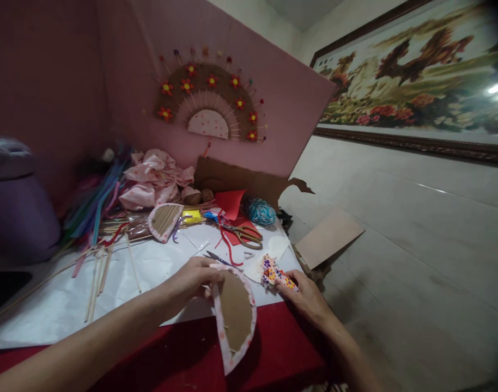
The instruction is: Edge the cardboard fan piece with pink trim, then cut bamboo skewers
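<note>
My left hand (200, 276) grips a half-round piece of cardboard (236, 310) by its upper end. Pink dotted cloth is folded over the cardboard's edge, and its bare brown side faces me. My right hand (300, 294) is closed around a small bundle of flower-patterned cloth (273, 274) in purple, yellow and white, at the table's right edge. Just beyond the cardboard, a pair of dark pointed blades (214, 256) lies on the white sheet. A red pipe cleaner (229, 249) rests nearby, close to scissors with bronze handles (249, 237).
A second cloth-edged half-round (165, 222) lies farther back, near crumpled pink cloth (155, 177) and blue yarn (260, 210). Thin wooden sticks (97, 280) spread at the left, beside a purple container (18, 201). A fan-shaped cardboard piece with flowers (211, 81) is on the pink board.
</note>
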`<state>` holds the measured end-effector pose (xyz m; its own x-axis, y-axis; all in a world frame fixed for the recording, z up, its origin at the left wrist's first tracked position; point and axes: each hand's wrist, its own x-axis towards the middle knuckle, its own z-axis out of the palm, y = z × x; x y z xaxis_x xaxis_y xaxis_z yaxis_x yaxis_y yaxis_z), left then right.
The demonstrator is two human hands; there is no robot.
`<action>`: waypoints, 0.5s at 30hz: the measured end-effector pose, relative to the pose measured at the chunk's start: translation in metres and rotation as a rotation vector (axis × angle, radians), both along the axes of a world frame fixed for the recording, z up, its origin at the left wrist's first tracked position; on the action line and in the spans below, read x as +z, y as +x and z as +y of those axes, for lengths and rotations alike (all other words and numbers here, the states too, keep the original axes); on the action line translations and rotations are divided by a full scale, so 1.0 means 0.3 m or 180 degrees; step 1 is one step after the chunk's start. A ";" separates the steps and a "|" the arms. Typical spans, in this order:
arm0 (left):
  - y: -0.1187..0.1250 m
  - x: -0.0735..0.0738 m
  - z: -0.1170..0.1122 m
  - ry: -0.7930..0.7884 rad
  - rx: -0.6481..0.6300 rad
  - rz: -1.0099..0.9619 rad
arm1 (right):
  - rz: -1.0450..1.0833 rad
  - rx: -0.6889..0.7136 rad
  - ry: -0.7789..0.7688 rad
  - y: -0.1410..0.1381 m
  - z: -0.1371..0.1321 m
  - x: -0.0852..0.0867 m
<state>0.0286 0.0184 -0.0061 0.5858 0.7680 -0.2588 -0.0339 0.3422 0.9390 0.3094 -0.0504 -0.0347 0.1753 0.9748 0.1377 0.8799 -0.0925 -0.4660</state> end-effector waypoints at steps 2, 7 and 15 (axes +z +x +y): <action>0.047 0.013 0.006 -0.0051 -0.0185 -0.0048 | 0.0024 0.0082 0.0000 0.014 0.006 -0.007; 0.174 0.013 0.035 -0.0792 -0.0352 -0.0611 | 0.0165 0.0176 0.0031 0.019 0.015 -0.013; 0.235 -0.093 0.081 -0.0764 -0.0260 -0.0678 | 0.0659 0.0165 0.0190 0.021 0.009 0.000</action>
